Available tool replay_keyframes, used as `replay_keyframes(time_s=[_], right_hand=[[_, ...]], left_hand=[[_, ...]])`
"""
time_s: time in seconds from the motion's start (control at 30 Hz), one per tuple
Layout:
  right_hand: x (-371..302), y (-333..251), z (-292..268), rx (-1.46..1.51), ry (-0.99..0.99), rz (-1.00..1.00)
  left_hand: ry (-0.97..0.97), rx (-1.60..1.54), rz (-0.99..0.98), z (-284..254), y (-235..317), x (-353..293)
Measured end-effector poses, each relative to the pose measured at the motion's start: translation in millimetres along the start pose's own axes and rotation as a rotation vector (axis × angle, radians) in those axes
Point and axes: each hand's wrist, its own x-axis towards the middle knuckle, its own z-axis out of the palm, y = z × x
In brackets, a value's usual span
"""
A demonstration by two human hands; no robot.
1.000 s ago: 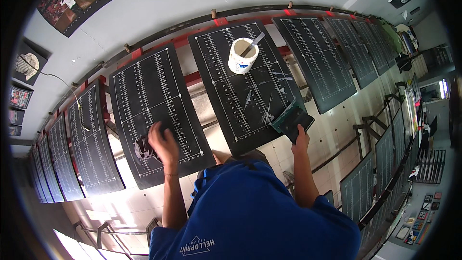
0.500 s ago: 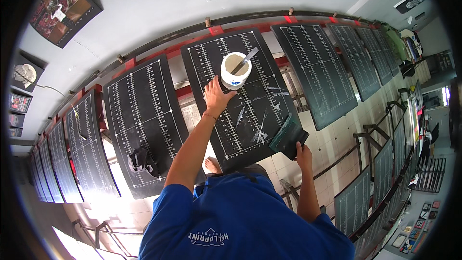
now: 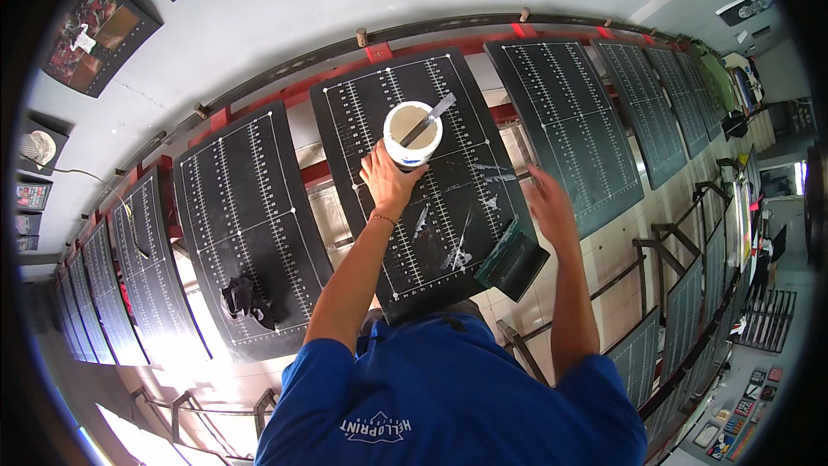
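Your left grip [image 3: 388,181] is curved around the near side of the white tub [image 3: 410,157], fingers along its left and thumb reaching across its lower right. Your right grip [image 3: 552,205] is blurred; it looks loosely spread, with nothing seen in it, just past the right edge of the black ruled tabletop [image 3: 345,121].

The tub sits on the far half of that tabletop, holding a pale beige mass, and a grey spatula [image 3: 429,121] leans in it, sticking out over the rim toward the upper right. White smears [image 3: 455,250] mark the surface between the tub and you. At the near right corner, apart from both hands, a dark scraper [image 3: 516,266] with a green edge juts out past the side.

To your left, a crumpled dark cloth [image 3: 248,302] lies on a neighbouring black board [image 3: 237,198]. Another ruled board [image 3: 565,129] stands to your right, and red framing [image 3: 378,53] runs behind.
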Motion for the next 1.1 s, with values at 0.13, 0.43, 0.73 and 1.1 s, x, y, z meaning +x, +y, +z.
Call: replay_keyframes(time_s=[0.13, 0.43, 0.73, 1.1], right_hand=[[88.0, -104.6, 57.8, -0.006, -0.145, -0.206], [160.8, -73.5, 51.1, -0.118, -0.052, -0.389], [123.4, -75.7, 43.8, -0.373, -0.016, -0.512], [109.5, -58.1, 31.4, 0.640, -0.053, -0.060]], left_hand=[[0.008, -0.018, 0.007, -1.3, 3.1, 4.0], [-0.222, -0.038, -0.005, -22.0, 22.4, 24.4], [-0.218, -0.452, 0.031, -10.4, 19.3, 32.3], [-0.141, -0.558, -0.110, -46.5, -6.8, 4.4]])
